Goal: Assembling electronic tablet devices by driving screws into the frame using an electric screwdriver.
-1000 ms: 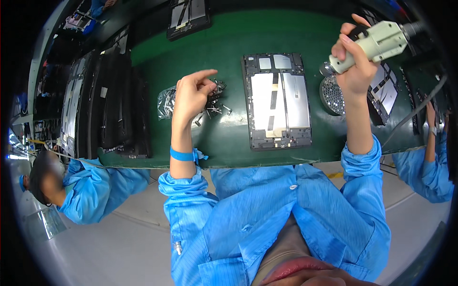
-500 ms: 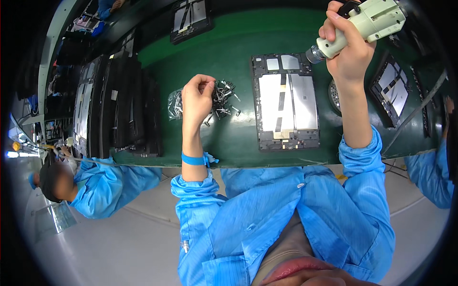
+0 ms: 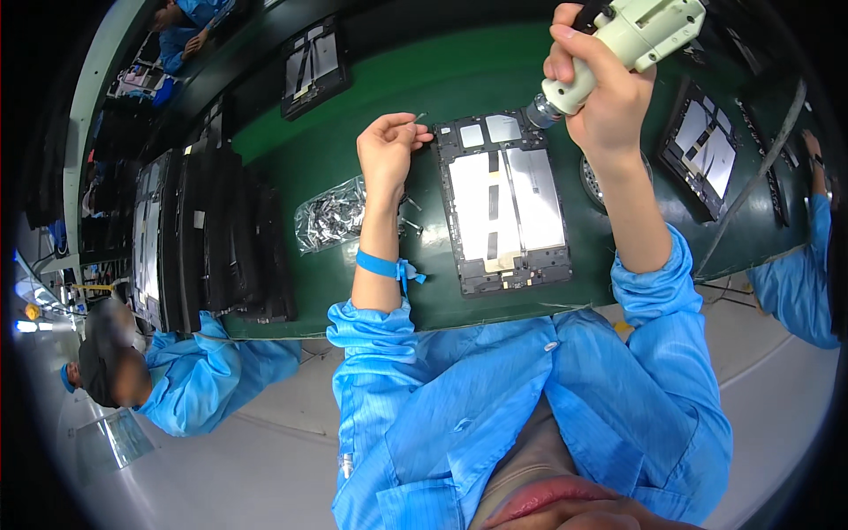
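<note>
A tablet body (image 3: 548, 199) with white panels and a black frame lies in front of me on the green table. My left hand (image 3: 387, 159), wearing a blue wrist strap, is at its upper left corner. A small thin part (image 3: 420, 117) shows between that hand's pinched fingertips; its exact kind is too small to make out. My right hand (image 3: 609, 102) is wrapped round a pale green electric screwdriver (image 3: 649, 31). The screwdriver's metal nose (image 3: 542, 111) is over the tablet's upper right corner; its bit is hidden.
A clear plastic bag (image 3: 331, 215) of small metallic parts lies left of the tablet. Stacked tablet bodies (image 3: 199, 238) stand further left. Another tablet (image 3: 314, 66) is at the back, and one more (image 3: 702, 150) at right. A round dish (image 3: 594, 185) sits partly behind my right forearm.
My left hand has left the small loose parts and moved right to the tablet's corner, with a small part now showing in its fingertips. The whole view has shifted somewhat.
</note>
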Demonstrator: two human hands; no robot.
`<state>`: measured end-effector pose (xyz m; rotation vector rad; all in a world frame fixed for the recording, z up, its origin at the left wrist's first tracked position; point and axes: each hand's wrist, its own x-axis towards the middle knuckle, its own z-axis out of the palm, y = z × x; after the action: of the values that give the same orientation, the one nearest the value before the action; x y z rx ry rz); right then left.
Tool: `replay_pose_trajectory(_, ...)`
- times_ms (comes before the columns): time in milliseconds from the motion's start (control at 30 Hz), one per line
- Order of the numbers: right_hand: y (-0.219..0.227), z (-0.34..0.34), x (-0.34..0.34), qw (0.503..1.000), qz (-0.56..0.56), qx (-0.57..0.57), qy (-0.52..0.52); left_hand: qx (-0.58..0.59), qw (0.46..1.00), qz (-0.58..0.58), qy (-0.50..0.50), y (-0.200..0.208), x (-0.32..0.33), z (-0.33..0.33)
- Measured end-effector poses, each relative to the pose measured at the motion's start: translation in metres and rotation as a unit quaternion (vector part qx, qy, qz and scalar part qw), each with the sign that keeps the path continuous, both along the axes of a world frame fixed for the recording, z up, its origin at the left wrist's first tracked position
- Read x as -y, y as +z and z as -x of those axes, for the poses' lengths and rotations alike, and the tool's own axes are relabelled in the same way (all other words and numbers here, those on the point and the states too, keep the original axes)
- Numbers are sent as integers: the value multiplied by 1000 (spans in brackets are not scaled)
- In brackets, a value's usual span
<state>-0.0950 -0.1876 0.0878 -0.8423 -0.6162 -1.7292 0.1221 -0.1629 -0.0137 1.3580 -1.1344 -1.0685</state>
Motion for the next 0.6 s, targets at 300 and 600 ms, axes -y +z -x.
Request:
replay_pose_trajectory(300, 3, 11, -26, 887, -227, -296, -272, 85, 996, 14, -7, -5, 6, -2)
replay_pose_trajectory(600, 8, 6, -30, 882, -267, -290, -259, 175, 984, 17, -17, -21, 21, -2)
